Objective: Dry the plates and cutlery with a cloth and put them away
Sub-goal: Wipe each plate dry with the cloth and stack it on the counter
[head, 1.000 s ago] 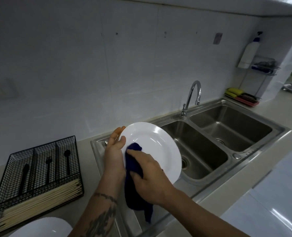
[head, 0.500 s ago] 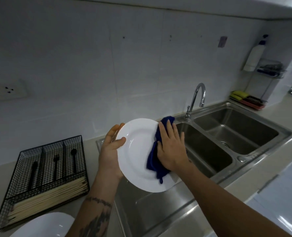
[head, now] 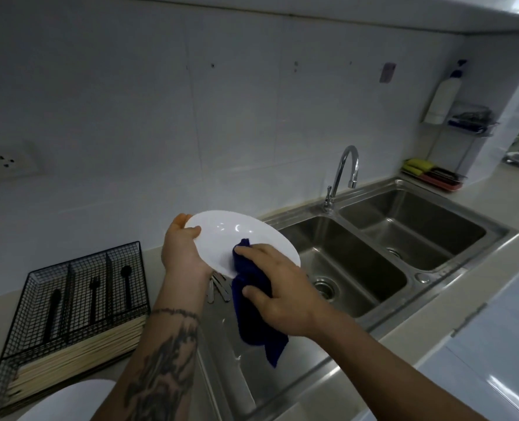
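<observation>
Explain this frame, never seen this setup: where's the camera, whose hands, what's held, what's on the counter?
No machine here: a person wears one wide-angle camera on the head, looking down at their own bare hands. The left hand grips a white plate by its rim. The right hand holds a dark blue cloth against the plate. Below is a double steel sink, with metal cutlery on its drainboard. On the counter to the left sits a black wire cutlery tray holding dark utensils and pale chopsticks. Another white plate shows at the bottom edge.
</observation>
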{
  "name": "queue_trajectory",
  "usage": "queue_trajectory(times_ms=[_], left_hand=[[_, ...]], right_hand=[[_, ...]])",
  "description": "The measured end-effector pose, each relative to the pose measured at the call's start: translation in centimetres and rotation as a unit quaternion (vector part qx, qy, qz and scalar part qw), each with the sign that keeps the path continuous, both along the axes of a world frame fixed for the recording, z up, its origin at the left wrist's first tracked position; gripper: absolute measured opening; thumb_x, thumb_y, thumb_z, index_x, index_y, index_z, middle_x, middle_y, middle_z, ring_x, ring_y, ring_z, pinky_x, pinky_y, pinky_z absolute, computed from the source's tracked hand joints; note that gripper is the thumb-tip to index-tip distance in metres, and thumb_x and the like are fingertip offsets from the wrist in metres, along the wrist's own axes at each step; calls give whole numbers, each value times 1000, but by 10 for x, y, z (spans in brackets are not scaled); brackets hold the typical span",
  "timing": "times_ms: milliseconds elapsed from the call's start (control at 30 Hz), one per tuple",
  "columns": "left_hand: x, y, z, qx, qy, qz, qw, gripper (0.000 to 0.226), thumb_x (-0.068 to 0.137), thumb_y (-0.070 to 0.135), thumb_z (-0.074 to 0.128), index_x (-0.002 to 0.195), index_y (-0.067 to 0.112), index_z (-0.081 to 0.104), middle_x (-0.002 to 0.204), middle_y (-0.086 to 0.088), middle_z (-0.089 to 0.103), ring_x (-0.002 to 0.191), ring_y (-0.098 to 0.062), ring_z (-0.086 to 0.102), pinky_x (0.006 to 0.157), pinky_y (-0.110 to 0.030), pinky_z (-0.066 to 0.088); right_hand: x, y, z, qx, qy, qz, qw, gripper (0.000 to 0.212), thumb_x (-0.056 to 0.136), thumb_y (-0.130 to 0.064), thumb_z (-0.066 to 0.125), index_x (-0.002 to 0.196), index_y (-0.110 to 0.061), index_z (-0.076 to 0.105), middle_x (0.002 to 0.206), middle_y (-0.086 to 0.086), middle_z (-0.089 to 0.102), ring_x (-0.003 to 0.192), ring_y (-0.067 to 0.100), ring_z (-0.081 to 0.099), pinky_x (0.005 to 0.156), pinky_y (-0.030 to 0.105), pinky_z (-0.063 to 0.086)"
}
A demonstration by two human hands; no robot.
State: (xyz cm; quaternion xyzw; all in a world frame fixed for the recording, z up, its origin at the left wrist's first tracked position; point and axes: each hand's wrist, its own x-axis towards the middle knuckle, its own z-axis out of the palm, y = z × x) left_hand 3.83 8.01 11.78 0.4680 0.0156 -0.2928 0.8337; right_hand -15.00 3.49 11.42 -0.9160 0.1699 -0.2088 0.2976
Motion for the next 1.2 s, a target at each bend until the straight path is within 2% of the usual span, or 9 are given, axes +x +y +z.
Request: queue_trajectory(times_ms=[167, 300, 467, 600, 700, 800, 933, 1100, 1200], left_hand=[[1, -1, 6, 34, 50, 4, 998, 65, 94, -8, 41, 150, 26, 39, 137, 1, 45, 97, -25, 53, 83, -48, 49], [-11, 7, -2, 99, -9, -35, 994, 72, 78, -1, 56, 144, 22, 42, 139, -20, 45, 98, -27, 51, 82, -52, 51], [-30, 23, -19, 242, -243, -88, 935, 42, 95, 20, 58, 135, 24, 48, 125, -3, 55, 97, -17, 52, 70, -25, 40], [-32, 41, -29, 184, -353, -205, 894, 24, 100, 39, 51, 118, 34, 65, 126, 5, 63, 109, -12, 60, 95, -33, 47], [-37, 47, -25, 118, -356, -238, 896, 25, 98, 18, 58, 121, 24, 63, 103, 2, 74, 90, -13, 67, 78, -25, 54], [-51, 41, -20, 106, -372, -212, 898, 36, 94, -6, 57, 116, 22, 64, 81, -3, 76, 70, -11, 68, 63, -22, 55], [-70, 24, -16, 94, -371, -174, 907, 41, 93, -6, 56, 110, 29, 66, 74, -5, 73, 64, -19, 62, 61, -29, 52], [-80, 13, -16, 104, -365, -144, 914, 41, 92, -5, 57, 107, 31, 67, 81, 0, 74, 71, -28, 58, 68, -38, 50], [-76, 18, -15, 100, -333, -113, 931, 37, 90, -6, 58, 104, 26, 68, 93, -8, 72, 66, -16, 62, 61, -27, 51]], right_hand=[[-5, -18, 8, -122, -48, -11, 991, 44, 79, -18, 66, 121, -27, 54, 118, -8, 51, 104, 14, 51, 89, 37, 49], [-13, -31, 18, -81, -93, -20, 992, 39, 76, -10, 67, 112, -25, 59, 108, -11, 58, 98, 9, 57, 85, 36, 51], [-27, -39, 32, 43, -94, -17, 995, 43, 74, 4, 65, 105, -25, 63, 103, -12, 65, 97, 10, 62, 82, 35, 55], [-37, -43, 34, 123, -95, -14, 988, 42, 73, 11, 65, 103, -19, 65, 101, -4, 68, 95, 14, 65, 80, 34, 57], [-42, -52, 36, 175, -112, -25, 978, 41, 74, 14, 65, 103, -16, 66, 99, 0, 69, 93, 14, 66, 80, 30, 56], [-42, -61, 27, 183, -130, -84, 971, 44, 76, 12, 65, 108, -18, 65, 103, -2, 69, 95, 12, 66, 86, 35, 56], [-28, -56, 10, 29, -81, -165, 982, 55, 80, -4, 62, 131, -22, 54, 131, -4, 54, 120, 15, 50, 108, 36, 39], [-6, -38, -1, -122, -46, -125, 983, 64, 85, -26, 51, 147, -19, 34, 155, 2, 28, 143, 18, 21, 118, 33, 18], [-17, -45, -8, -58, -61, -153, 985, 63, 88, -31, 46, 149, -25, 31, 155, -3, 28, 139, 11, 25, 112, 22, 18]])
